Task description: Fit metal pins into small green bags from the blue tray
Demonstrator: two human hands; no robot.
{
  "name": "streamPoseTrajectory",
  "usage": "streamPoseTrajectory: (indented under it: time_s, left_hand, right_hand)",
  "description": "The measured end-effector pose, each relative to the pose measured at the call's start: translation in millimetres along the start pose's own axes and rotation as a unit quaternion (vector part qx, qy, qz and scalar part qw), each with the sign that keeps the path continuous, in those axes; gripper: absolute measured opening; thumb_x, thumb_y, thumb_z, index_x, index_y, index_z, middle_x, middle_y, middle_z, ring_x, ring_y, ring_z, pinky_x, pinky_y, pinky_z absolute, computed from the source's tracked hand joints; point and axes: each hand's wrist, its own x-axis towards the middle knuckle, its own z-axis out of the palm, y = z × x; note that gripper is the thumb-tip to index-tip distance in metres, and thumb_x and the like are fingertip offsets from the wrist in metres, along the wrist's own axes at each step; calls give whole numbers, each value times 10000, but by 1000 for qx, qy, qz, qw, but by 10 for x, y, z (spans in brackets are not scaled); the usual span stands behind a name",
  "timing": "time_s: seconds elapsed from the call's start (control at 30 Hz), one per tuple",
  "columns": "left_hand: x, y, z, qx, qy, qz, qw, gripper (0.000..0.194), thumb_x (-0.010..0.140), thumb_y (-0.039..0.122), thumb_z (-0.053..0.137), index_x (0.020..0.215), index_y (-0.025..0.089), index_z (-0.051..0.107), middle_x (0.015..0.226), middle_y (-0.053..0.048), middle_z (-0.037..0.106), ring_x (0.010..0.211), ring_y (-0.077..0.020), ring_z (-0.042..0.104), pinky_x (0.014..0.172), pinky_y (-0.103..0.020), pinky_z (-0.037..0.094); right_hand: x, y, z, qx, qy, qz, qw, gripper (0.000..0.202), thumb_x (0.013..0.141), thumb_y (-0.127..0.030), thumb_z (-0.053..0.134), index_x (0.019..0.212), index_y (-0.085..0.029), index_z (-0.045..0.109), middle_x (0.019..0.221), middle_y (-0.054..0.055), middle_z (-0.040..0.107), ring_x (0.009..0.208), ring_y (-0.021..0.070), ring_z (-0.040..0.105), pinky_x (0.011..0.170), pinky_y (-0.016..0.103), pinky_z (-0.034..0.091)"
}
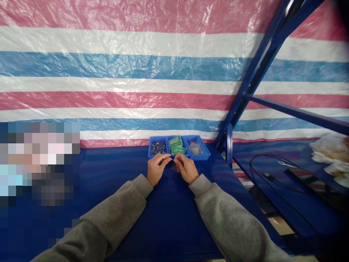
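My left hand (156, 169) and my right hand (185, 169) are close together over the blue table, just in front of three blue bins. The left thumb and forefinger pinch something thin and too small to make out. My right fingers are closed on what looks like a small clear plastic bag (174, 166), which hangs below them. Small metal screw-like pieces (158, 148) lie in the left bin (149, 147). Green packets (176, 145) fill the middle bin, and clear plastic bags (195, 147) lie in the right bin (200, 157).
A striped plastic sheet (136, 65) hangs behind the table (169, 218). A blue metal frame post (245, 87) slants up at the right. Beyond it, a second table holds a black cable (272, 178) and crumpled pale plastic (332, 156). The left side is blurred out.
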Motion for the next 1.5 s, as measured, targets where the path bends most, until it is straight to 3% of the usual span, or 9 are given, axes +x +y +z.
streamPoseTrajectory:
  time_s: [0.3, 0.47, 0.57, 0.73, 1.1, 1.3, 1.5]
  left_hand:
    - [-2, -20, 7, -3, 14, 29, 999, 136, 807, 286, 604, 815, 160, 654, 747, -28, 642, 618, -112, 596, 586, -222, 496]
    - [8, 50, 4, 2, 10, 26, 1000, 136, 862, 270, 523, 819, 152, 576, 961, -71, 655, 847, -145, 622, 728, -263, 506]
    - [-11, 59, 18, 3, -20, 8, 1000, 147, 882, 271, 490, 851, 152, 572, 876, -56, 673, 743, -126, 633, 673, -239, 507]
    - [-22, 41, 12, 50, -16, 11, 999, 185, 883, 303, 486, 862, 156, 598, 732, -20, 644, 647, -110, 601, 639, -215, 481]
    - [17, 31, -26, 86, -20, 73, 993, 246, 893, 292, 471, 989, 185, 670, 783, -57, 637, 733, -154, 565, 710, -279, 460]
    - [6, 33, -23, 75, -14, 52, 996, 248, 900, 263, 454, 1019, 183, 656, 878, -68, 645, 811, -160, 579, 766, -287, 459]
    - [-11, 36, 2, 32, -3, -10, 999, 242, 890, 304, 469, 1011, 165, 626, 724, -23, 621, 626, -111, 580, 637, -222, 469]
  right_hand:
    - [4, 18, 10, -12, 19, 7, 1000, 195, 913, -326, 397, 860, -206, 541, 610, -10, 582, 536, 132, 573, 551, 211, 430]
    - [6, -6, -16, -18, 54, 15, 998, 243, 912, -349, 386, 941, -196, 574, 708, 26, 634, 609, 150, 611, 563, 223, 449]
    - [7, -15, -29, -19, 56, 16, 998, 246, 911, -342, 391, 963, -191, 578, 718, 28, 640, 608, 149, 615, 568, 225, 456]
    - [6, -10, -25, -15, 54, 12, 998, 248, 908, -335, 396, 976, -188, 585, 664, 16, 620, 589, 148, 606, 567, 226, 457]
    - [-3, -24, -36, -11, 58, 6, 998, 253, 909, -330, 387, 954, -190, 593, 688, 28, 626, 602, 154, 611, 573, 237, 463]
    - [-11, -16, -33, -9, 55, 5, 998, 252, 912, -329, 387, 955, -185, 589, 654, 21, 611, 587, 155, 607, 574, 239, 458]
    - [-8, -6, -27, -5, 59, 3, 998, 249, 910, -321, 391, 952, -183, 593, 707, 36, 636, 613, 157, 617, 572, 236, 464]
